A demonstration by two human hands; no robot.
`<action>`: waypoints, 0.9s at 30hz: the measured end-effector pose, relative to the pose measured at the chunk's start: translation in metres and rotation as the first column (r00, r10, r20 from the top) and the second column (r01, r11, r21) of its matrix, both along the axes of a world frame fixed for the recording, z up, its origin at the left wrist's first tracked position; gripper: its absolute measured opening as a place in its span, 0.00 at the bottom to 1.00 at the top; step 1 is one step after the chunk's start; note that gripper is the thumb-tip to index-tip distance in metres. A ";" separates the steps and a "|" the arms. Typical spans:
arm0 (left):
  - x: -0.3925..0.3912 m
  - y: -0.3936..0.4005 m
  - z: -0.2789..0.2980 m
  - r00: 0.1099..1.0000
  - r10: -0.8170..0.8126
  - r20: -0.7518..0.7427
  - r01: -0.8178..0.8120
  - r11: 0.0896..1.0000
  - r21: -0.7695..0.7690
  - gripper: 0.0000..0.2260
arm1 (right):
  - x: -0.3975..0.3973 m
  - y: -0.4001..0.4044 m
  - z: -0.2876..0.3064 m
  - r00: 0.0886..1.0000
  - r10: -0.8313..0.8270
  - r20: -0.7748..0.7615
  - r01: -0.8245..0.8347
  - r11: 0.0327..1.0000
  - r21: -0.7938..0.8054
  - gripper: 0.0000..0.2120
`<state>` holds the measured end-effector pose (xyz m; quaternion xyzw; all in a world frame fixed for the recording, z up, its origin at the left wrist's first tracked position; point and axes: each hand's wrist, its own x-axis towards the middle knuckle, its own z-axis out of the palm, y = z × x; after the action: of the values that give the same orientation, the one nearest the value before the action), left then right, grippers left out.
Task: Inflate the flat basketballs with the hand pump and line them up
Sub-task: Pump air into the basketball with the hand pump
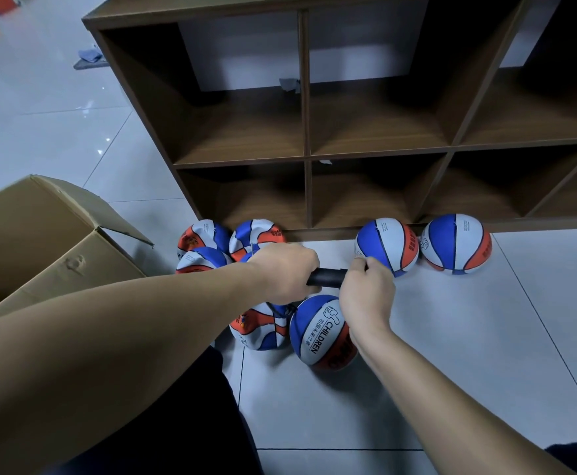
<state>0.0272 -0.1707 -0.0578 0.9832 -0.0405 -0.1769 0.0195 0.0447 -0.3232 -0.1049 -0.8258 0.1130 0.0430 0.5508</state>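
Open cardboard box (50, 241) left; brown cubby shelf (306, 132) on tiled floor (451, 354).

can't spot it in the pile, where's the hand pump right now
In the head view the black hand pump is centre frame, gripped between the left hand and right hand, just above the round ball marked CHILDREN.

Black pump (326, 278) above, perhaps touching, round basketball (318, 332)

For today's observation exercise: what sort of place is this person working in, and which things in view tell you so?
Probably a storeroom or sports-equipment room, though that is uncertain. A wooden cubby shelf stands on a glossy tiled floor, an opened cardboard box sits beside it, and several basketballs lie on the floor.
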 end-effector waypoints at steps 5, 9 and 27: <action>0.003 0.005 -0.002 1.000 -0.014 -0.001 0.014 1.000 -0.007 0.15 | 0.007 -0.006 -0.003 0.996 0.089 -0.022 -0.089 0.996 0.028 0.19; 0.003 0.005 -0.006 1.000 -0.011 -0.027 0.011 1.000 -0.025 0.12 | 0.014 -0.021 -0.001 0.991 0.125 -0.054 -0.123 0.992 0.027 0.19; 0.017 0.024 0.002 0.999 -0.007 0.040 0.004 0.998 0.066 0.14 | 0.040 -0.033 0.003 0.958 -0.173 -0.231 0.211 0.965 0.154 0.14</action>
<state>0.0445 -0.1466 -0.0558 0.9865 -0.0378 -0.1586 -0.0141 0.0847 -0.3566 -0.1016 -0.7492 0.2476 0.0882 0.6080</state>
